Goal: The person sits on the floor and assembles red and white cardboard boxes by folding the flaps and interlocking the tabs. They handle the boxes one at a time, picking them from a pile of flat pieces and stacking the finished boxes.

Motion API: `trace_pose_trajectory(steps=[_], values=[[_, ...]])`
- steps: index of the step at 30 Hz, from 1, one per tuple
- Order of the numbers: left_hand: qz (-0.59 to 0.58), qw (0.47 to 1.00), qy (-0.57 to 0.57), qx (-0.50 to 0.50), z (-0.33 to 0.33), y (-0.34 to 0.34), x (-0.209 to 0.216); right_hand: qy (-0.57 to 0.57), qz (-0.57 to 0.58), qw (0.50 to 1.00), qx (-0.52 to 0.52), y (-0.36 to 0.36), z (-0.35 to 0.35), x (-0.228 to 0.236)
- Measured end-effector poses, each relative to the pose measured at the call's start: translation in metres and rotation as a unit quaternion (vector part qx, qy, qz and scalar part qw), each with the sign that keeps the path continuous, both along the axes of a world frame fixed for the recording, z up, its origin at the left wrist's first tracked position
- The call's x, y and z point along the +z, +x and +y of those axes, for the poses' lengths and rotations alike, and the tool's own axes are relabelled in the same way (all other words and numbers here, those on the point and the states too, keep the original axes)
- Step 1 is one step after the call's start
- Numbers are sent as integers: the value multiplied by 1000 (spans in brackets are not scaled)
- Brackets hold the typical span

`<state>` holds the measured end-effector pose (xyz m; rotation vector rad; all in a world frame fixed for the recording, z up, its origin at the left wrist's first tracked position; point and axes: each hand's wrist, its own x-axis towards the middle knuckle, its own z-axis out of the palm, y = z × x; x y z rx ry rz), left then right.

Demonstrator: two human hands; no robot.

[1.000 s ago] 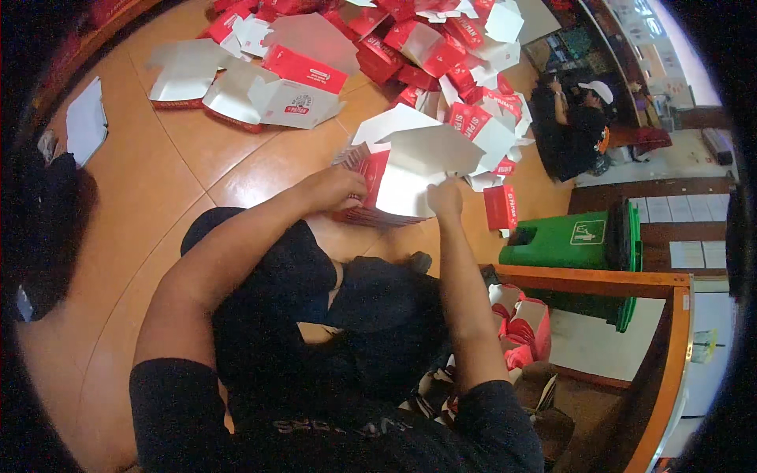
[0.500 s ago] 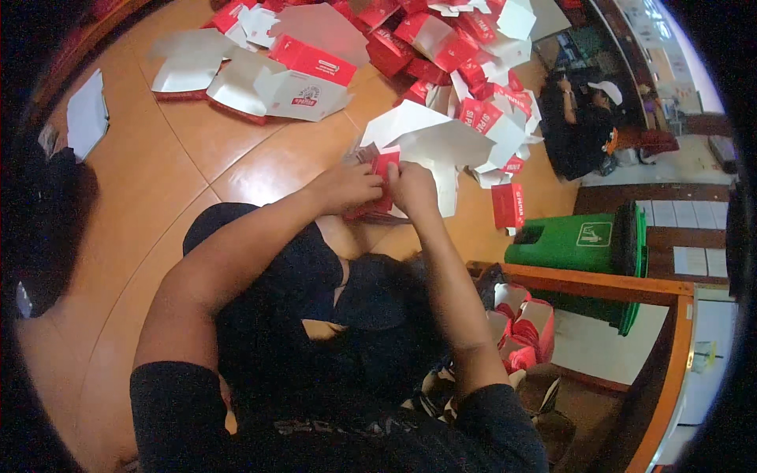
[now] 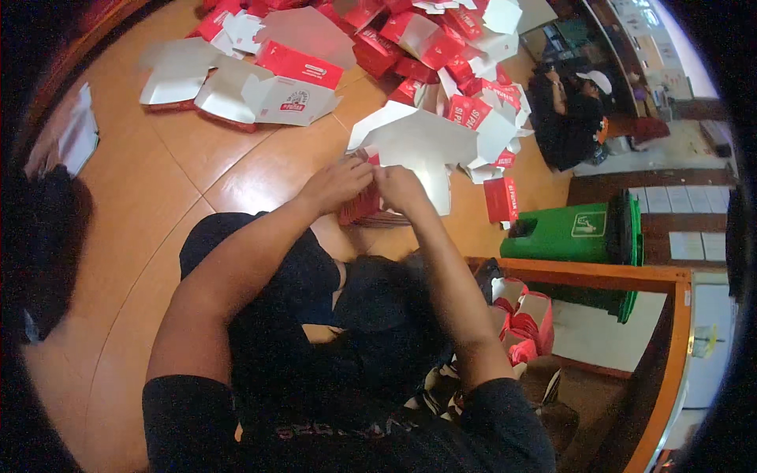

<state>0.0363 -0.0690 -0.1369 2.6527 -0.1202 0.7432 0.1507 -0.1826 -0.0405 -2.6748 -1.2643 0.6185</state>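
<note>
My left hand (image 3: 343, 181) and my right hand (image 3: 400, 189) are close together, and the fingers of both pinch a red part of one box (image 3: 422, 146). This box is in front of my knees, on a stack of flat red sheets (image 3: 385, 218). It is spread wide, so its white inside shows.

Ahead and to the left, two open boxes (image 3: 227, 93) lie on the floor (image 3: 158, 181) with white insides. Past my hands is a big pile of red and white boxes (image 3: 426, 47), all tipped and jumbled. One small red box (image 3: 498, 199) is just beside the green bin (image 3: 560, 230); I can't see inside the bin. On my right, red cartons (image 3: 535, 319) huddle near a wooden frame (image 3: 599, 270). I can't tell what they hold.
</note>
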Motion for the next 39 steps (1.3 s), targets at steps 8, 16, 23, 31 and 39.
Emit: trace_pose_trajectory(steps=[8, 16, 23, 31, 39], values=[[1, 914, -388, 122, -37, 10, 29, 330, -182, 907, -190, 80, -105, -28], [88, 851, -430, 289, -26, 55, 21, 155, -105, 947, -261, 34, -109, -35], [3, 877, -402, 264, -43, 42, 10, 233, -122, 918, -296, 31, -120, -50], [5, 863, -438, 252, -30, 18, 47, 330, -79, 875, -345, 41, -129, -58], [5, 833, -220, 507, 184, -15, 19, 454, 42, 802, -385, 37, -130, -39]])
